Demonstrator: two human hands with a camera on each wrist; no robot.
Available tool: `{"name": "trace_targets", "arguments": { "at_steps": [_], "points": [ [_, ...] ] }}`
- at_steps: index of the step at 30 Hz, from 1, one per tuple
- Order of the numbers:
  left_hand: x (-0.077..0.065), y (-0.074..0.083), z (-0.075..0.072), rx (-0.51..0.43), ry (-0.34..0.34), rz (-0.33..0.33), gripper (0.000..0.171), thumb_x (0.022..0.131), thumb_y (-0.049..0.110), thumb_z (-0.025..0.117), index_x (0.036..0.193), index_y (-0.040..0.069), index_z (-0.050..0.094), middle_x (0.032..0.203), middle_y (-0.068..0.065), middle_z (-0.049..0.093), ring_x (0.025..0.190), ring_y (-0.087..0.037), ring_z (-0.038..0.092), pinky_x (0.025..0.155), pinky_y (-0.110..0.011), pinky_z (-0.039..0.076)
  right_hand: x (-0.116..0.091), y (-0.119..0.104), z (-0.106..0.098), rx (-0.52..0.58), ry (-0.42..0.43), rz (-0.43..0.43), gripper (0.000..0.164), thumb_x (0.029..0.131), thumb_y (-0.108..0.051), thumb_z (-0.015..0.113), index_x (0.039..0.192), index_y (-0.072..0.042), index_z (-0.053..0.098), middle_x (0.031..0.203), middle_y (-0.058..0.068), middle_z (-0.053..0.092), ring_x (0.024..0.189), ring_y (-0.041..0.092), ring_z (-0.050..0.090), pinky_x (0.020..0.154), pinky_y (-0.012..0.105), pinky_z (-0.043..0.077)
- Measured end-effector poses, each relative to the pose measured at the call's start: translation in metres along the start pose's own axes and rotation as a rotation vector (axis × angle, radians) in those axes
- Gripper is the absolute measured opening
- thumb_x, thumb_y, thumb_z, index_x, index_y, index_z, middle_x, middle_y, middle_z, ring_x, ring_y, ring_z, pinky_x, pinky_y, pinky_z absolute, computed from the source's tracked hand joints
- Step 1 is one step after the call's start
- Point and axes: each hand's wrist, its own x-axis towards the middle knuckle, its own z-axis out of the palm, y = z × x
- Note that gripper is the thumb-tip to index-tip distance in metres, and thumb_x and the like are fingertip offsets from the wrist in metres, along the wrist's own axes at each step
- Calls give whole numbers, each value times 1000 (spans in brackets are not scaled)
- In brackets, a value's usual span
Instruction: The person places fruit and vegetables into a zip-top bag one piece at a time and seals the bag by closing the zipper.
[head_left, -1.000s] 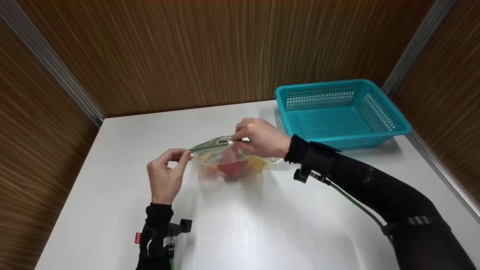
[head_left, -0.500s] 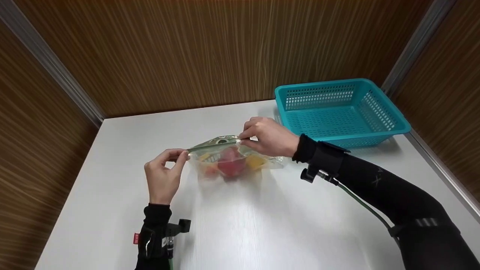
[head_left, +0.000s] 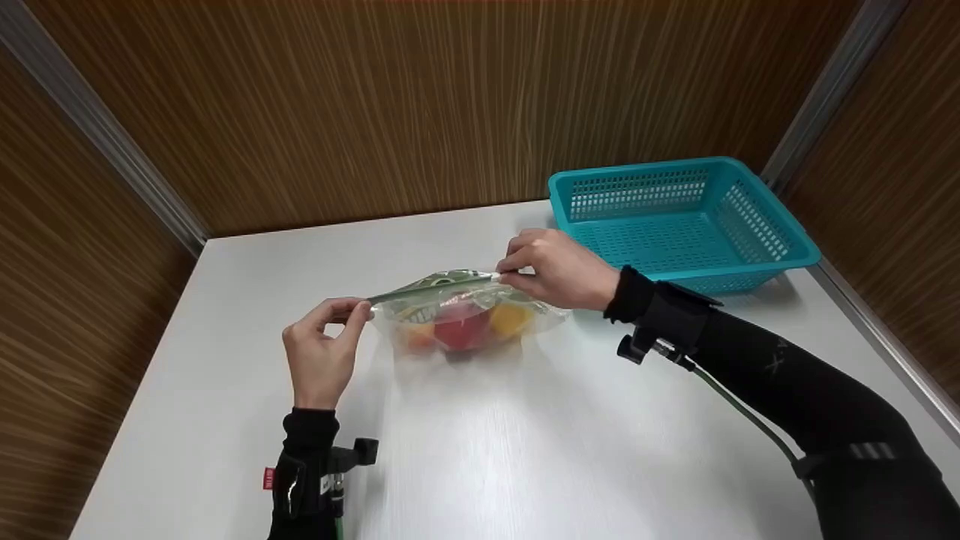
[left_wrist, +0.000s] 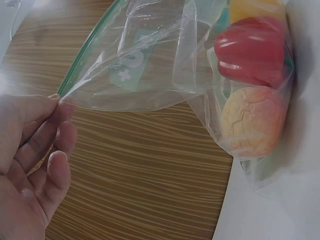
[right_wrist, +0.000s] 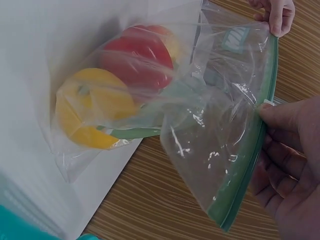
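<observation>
A clear zip bag point(head_left: 431, 304) with a green seal strip stands upright on the white table, between both hands. Through its plastic show a red bell pepper point(left_wrist: 252, 50), a wrinkled yellow-pink fruit point(left_wrist: 252, 122) and a round yellow piece point(right_wrist: 92, 107) whose kind is unclear. My left hand point(head_left: 322, 352) pinches the left end of the seal between thumb and index finger. Farther right along the strip, my right hand point(head_left: 559, 270) pinches the seal at a small white slider point(right_wrist: 268, 102). In the right wrist view the strip runs on beyond that grip to the bag's corner.
A teal perforated basket point(head_left: 675, 277) stands at the back right of the white table point(head_left: 480, 465), close beyond the right hand. Wood-grain panels point(head_left: 375, 112) enclose the table at the back and both sides.
My right hand has slid rightward along the seal with the slider, away from the left hand. My left hand keeps its pinch and has shifted slightly left.
</observation>
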Motion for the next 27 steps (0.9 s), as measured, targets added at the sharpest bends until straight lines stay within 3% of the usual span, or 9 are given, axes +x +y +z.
{"name": "trace_targets", "arguments": {
  "at_steps": [5,12,15,19,22,27],
  "points": [
    [1,-1,-1,9,8,-12,13,85,22,70,85,9,74,73,-12,74,67,6,57,76,-19,42,-5,4,-3,-7,6,20,14,84,-15,71,96,-9,76,81,6,70,77,22,60,65,28,47],
    [1,-2,-2,15,3,-18,13,85,21,70,85,8,74,73,-12,74,68,6,57,78,-34,44,-13,9,-8,-23,-6,45,17,85,-19,70,99,-10,76,83,6,69,77,21,58,66,27,48],
    [1,-1,-2,18,13,-22,11,84,19,71,85,8,74,73,-12,74,67,5,57,76,-25,43,-17,11,-11,-27,-13,62,19,86,-21,70,100,-10,75,85,6,70,78,23,59,66,27,49],
    [0,17,-2,33,35,-44,8,84,8,70,86,1,73,74,-19,73,67,-2,58,75,-17,39,-23,15,-13,-28,-10,68,19,86,-21,69,100,-11,75,85,6,69,77,23,59,65,26,48],
    [-2,31,-2,51,38,-52,8,84,2,68,86,-4,71,75,-23,72,67,-6,59,75,-17,38,-26,16,-13,-30,-4,75,19,86,-22,69,100,-11,75,85,5,69,76,19,57,64,26,49],
    [-2,32,-3,39,38,-54,8,84,2,68,86,-5,71,75,-24,71,67,-4,57,76,-20,39,-30,18,-14,-29,2,102,19,87,-22,69,100,-10,75,84,6,68,77,24,60,65,27,48]
  ]
}}
